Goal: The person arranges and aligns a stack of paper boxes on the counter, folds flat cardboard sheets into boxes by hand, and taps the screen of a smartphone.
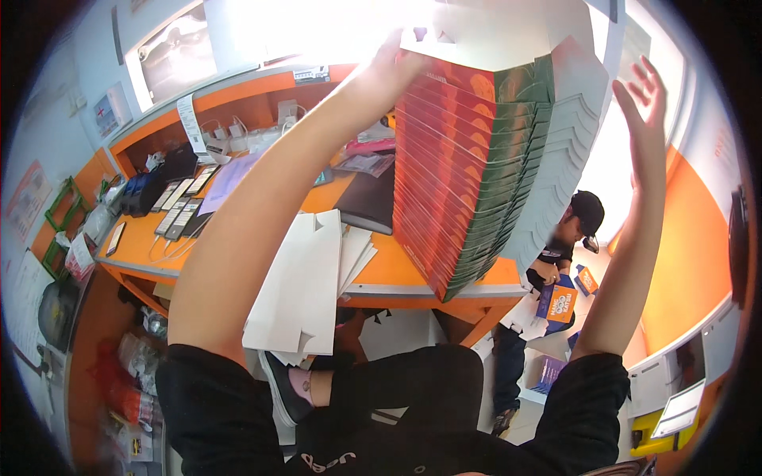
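A tall stack of nested folded cardboard boxes (456,174), red and green outside and white inside, stands at the near edge of the orange table. At its upper left, my left hand (390,70) grips the edge of the topmost box (508,36); glare and the cardboard partly hide its fingers. My right hand (647,99) is raised to the right of the stack, fingers spread, holding nothing and apart from the boxes. White flat cardboard pieces (298,278) lie below my left forearm, overhanging the table edge.
The orange table (143,238) carries several phones (184,218), cables, a black folder (369,198) and papers. At right, another person (571,230) sits low with an orange and blue box (558,301). Bagged items (139,361) fill the space at left.
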A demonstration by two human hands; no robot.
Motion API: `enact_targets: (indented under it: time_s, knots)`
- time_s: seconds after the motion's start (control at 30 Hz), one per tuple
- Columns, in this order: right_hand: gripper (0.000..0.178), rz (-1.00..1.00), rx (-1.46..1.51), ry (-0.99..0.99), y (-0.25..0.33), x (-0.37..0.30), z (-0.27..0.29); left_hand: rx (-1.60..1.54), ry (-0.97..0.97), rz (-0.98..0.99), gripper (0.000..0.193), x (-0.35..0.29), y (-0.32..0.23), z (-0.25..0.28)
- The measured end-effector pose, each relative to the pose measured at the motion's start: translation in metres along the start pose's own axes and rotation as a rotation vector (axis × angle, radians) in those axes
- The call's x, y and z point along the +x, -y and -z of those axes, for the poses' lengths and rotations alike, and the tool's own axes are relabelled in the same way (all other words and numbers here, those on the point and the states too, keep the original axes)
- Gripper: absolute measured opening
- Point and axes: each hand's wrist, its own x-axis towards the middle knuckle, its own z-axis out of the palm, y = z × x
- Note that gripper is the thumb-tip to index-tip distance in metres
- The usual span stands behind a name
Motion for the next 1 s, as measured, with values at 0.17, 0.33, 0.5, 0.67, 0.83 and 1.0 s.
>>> enact_targets:
  time_s: [0.17, 0.33, 0.5, 0.67, 0.83, 1.0]
  knots:
    - [0.071, -0.68, 0.843, 0.493, 0.02, -0.028, -0.015, 0.498, -0.102, -0.46, 0.052, 0.006, -0.036, 0.006]
    - [0.054, -0.468, 0.467, 0.424, 0.038, -0.034, -0.03, 0.472, 0.276, -0.135, 0.052, 0.003, -0.109, -0.006]
    - [0.048, -0.359, 0.274, 0.427, 0.045, -0.024, -0.024, 0.65, 0.096, -0.161, 0.041, 0.027, -0.102, -0.027]
    - [0.044, -0.012, 0.079, 0.446, 0.037, -0.028, -0.024, 0.628, -0.026, -0.313, 0.042, 0.043, -0.088, -0.03]
    - [0.04, -0.071, 0.082, 0.469, 0.055, -0.026, -0.019, 0.611, -0.059, -0.345, 0.042, 0.043, -0.09, -0.037]
    - [0.037, -0.132, 0.113, 0.5, 0.059, -0.025, -0.014, 0.687, -0.008, -0.261, 0.047, 0.043, -0.109, -0.041]
